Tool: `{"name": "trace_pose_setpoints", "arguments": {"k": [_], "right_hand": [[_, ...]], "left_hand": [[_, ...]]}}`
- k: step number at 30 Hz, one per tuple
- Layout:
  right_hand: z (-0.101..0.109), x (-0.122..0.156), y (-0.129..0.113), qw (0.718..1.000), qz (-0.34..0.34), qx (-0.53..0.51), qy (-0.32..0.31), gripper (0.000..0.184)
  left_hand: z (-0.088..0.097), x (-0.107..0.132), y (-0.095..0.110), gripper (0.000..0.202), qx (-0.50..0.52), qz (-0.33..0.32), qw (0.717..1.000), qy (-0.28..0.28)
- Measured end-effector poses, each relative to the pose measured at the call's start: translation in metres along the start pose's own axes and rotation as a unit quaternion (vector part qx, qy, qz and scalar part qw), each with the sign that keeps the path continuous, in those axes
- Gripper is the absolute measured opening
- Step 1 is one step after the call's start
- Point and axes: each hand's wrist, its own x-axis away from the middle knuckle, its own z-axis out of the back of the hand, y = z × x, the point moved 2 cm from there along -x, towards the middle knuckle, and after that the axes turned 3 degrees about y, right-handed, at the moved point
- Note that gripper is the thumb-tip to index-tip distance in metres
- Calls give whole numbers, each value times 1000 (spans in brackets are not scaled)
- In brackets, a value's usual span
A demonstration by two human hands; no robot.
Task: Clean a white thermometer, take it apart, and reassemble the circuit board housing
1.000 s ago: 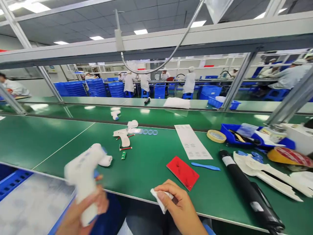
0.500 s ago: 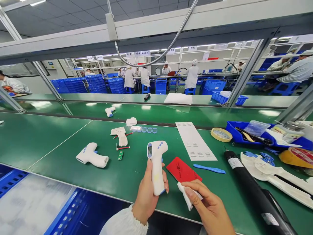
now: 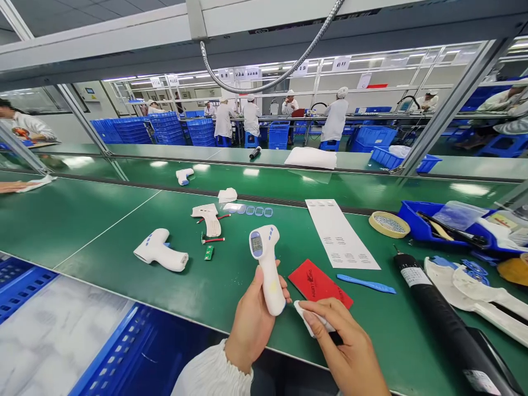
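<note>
1. Thermometer gun (image 3: 268,275) in the left hand (image 3: 249,327), above the front edge of the tabletop (image 3: 103,203) near its middle, its small screen turned toward the wearer. The thumb lies along one side of the handle, fingers curled behind; the readout is too small to make out.

2. Right hand (image 3: 350,344), just beside it, pinches a folded white cloth (image 3: 305,319) between thumb and fingers over the front edge. Cloth and thermometer gun are apart.

3. One second earlier, the thermometer gun was a blur toward the left; now it is in clear view at center. The change appears to bring it within easy reach of the cloth, with screen and buttons exposed for close handling.

4. Left of the hands, a second thermometer gun (image 3: 160,251) lies on its side. Beyond, toward the far edge, rest an open housing half (image 3: 209,221), a green circuit board (image 3: 209,252) and a row of blue rings (image 3: 259,212).

5. To the right, a red packet (image 3: 319,283) lies just behind the right hand, beside a blue pry tool (image 3: 366,284).

6. At far left, a co-worker's hand (image 3: 12,187) has come into view, resting on a white wipe (image 3: 39,182).
</note>
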Motion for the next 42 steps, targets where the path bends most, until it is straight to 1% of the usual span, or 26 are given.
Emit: {"name": "trace_pose_setpoints", "arguments": {"k": [4,10,14,17,20,22,25,27,32,34,39,42], "right_hand": [[-2,1,2,999,32,27,-9,18],[-1,0,2,992,86,86,-41,14],[1,-2,-1,989,104,100,-37,15],[-1,-10,-10,991,101,84,-11,14],[-9,-23,-20,995,85,44,-1,15],[-17,-31,-25,997,75,21,-7,16],[-27,-37,-28,998,57,10,-12,12],[-32,-38,-29,999,45,10,-19,14],[-37,-33,-28,999,29,9,-45,18],[-38,-31,-28,998,36,2,-52,19],[-39,-25,-29,994,87,0,-61,16],[-39,-22,-29,993,95,6,-65,15]], "left_hand": [[2,0,-1,37,7,5,1000,4],[2,0,-1,37,1,2,1000,7],[2,2,0,36,5,7,1000,3],[2,3,0,33,8,12,1000,-10],[3,3,-1,30,22,17,999,-22],[4,4,0,28,35,22,999,-17],[4,4,1,27,50,27,998,8],[4,4,1,28,50,30,998,17],[3,5,1,30,27,46,999,11],[4,5,1,31,22,50,998,12],[7,5,1,35,32,52,998,1],[7,5,1,37,41,52,998,1]]}}
